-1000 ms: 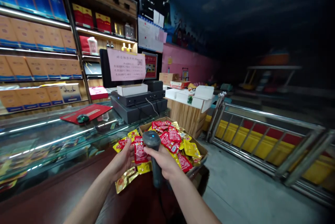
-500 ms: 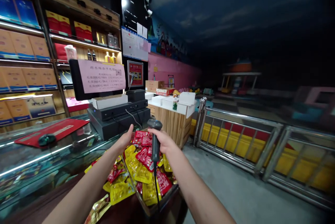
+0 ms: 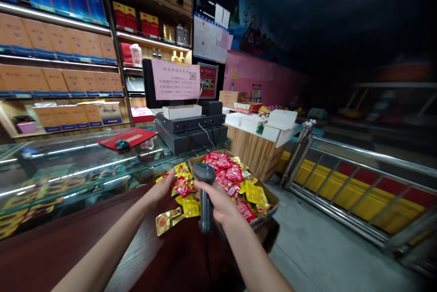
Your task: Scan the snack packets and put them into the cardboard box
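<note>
My right hand [image 3: 220, 203] is wrapped round the handle of a dark grey barcode scanner [image 3: 205, 205], which stands upright with its head at the top and its cord hanging below. My left hand [image 3: 161, 192] is held out to the scanner's left, seen edge-on, fingers extended and nothing visible in it. Behind and right of the scanner, a cardboard box [image 3: 273, 203] is heaped with red and yellow snack packets [image 3: 234, 173]. More packets [image 3: 190, 205] lie loose on the dark red tabletop [image 3: 136, 237] beside the box, close to my left hand.
A glass display counter [image 3: 85, 160] runs along the left, with a computer mouse [image 3: 122, 145] on a red mat [image 3: 141, 136]. A monitor [image 3: 147, 84] carrying a pink notice stands behind the black cash drawer [image 3: 180, 139]. Metal railings [image 3: 341, 146] line the right.
The view has swung left, so the box appears farther right. The scanner in my right hand has moved from over the box to its left edge. My left hand stays beside it.
</note>
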The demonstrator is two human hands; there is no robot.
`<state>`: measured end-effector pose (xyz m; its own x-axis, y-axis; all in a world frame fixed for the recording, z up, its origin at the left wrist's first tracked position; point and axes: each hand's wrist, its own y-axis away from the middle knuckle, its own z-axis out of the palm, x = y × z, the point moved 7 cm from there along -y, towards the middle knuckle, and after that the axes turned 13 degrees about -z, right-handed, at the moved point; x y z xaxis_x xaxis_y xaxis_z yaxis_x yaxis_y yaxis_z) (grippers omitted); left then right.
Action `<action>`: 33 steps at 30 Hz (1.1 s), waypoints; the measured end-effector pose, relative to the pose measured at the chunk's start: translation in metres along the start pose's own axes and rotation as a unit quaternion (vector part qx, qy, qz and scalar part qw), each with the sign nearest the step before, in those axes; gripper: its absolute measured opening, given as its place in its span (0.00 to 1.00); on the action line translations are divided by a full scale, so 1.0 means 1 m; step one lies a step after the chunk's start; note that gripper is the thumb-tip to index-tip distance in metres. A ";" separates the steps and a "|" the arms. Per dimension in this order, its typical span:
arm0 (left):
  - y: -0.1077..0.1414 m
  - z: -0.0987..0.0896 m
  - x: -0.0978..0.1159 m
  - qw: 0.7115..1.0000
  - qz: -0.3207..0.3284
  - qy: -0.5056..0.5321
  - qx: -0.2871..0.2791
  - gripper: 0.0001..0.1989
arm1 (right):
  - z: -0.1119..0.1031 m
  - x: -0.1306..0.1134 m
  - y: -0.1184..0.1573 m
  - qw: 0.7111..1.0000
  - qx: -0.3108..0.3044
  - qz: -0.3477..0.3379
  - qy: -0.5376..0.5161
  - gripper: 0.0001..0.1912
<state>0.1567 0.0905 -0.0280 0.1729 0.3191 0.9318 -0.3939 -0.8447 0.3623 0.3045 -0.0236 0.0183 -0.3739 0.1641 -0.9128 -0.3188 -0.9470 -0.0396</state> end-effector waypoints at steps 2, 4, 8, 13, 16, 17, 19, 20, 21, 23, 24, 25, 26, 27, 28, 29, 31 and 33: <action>0.016 -0.014 -0.024 1.000 -0.011 -0.011 0.013 0.31 | 0.007 0.028 0.021 0.999 -0.001 0.047 0.003 0.18; 0.031 -0.024 -0.045 0.999 -0.030 -0.017 0.031 0.31 | 0.010 0.053 0.042 0.997 -0.006 0.076 -0.001 0.21; 0.056 -0.028 -0.069 1.000 -0.022 0.002 0.016 0.29 | 0.004 0.090 0.070 0.993 0.013 0.115 0.000 0.21; 0.064 -0.026 -0.077 1.000 0.002 0.006 0.005 0.27 | 0.009 0.100 0.072 0.994 0.022 0.105 0.028 0.18; 0.063 -0.020 -0.077 1.000 0.012 -0.025 -0.003 0.27 | 0.019 0.097 0.068 0.994 0.014 0.099 0.036 0.17; 0.063 -0.017 -0.075 0.999 0.021 -0.044 -0.011 0.26 | 0.022 0.096 0.067 0.994 0.012 0.099 0.033 0.17; 0.065 -0.012 -0.071 0.996 0.044 -0.076 -0.032 0.24 | 0.027 0.095 0.066 0.995 0.008 0.096 0.027 0.17; 0.066 -0.010 -0.069 0.994 0.052 -0.083 -0.045 0.23 | 0.030 0.095 0.065 0.995 0.003 0.091 0.025 0.16; 0.066 -0.009 -0.068 0.993 0.057 -0.081 -0.060 0.22 | 0.033 0.095 0.064 0.996 -0.003 0.084 0.024 0.16; 0.066 -0.010 -0.067 0.994 0.061 -0.054 -0.078 0.25 | 0.040 0.095 0.061 0.997 -0.022 0.067 0.026 0.17; 0.065 -0.013 -0.068 0.994 0.063 -0.036 -0.076 0.26 | 0.045 0.094 0.059 0.997 -0.035 0.060 0.025 0.17; 0.063 -0.017 -0.069 0.995 0.068 -0.019 -0.065 0.26 | 0.051 0.093 0.058 0.997 -0.051 0.052 0.024 0.17; 0.060 -0.022 -0.070 0.996 0.076 -0.002 -0.044 0.25 | 0.058 0.092 0.056 0.996 -0.069 0.044 0.023 0.17; 0.057 -0.027 -0.071 0.996 0.083 0.012 -0.018 0.24 | 0.064 0.089 0.055 0.995 -0.087 0.037 0.023 0.17; 0.055 -0.032 -0.073 0.996 0.086 0.025 0.004 0.23 | 0.071 0.085 0.054 0.994 -0.104 0.030 0.024 0.17; 0.052 -0.035 -0.075 0.996 0.085 0.038 0.015 0.22 | 0.077 0.081 0.053 0.993 -0.117 0.024 0.026 0.17; 0.048 -0.039 -0.080 0.995 0.068 0.070 0.009 0.21 | 0.084 0.072 0.053 0.991 -0.133 0.012 0.032 0.17; 0.045 -0.042 -0.084 0.993 0.040 0.108 -0.014 0.21 | 0.086 0.064 0.054 0.990 -0.133 0.005 0.037 0.16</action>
<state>0.0867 0.0442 -0.0890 -0.0566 0.3383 0.9393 -0.4233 -0.8602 0.2843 0.1884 -0.0408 -0.0077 -0.3086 0.1431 -0.9404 -0.0708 -0.9893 -0.1273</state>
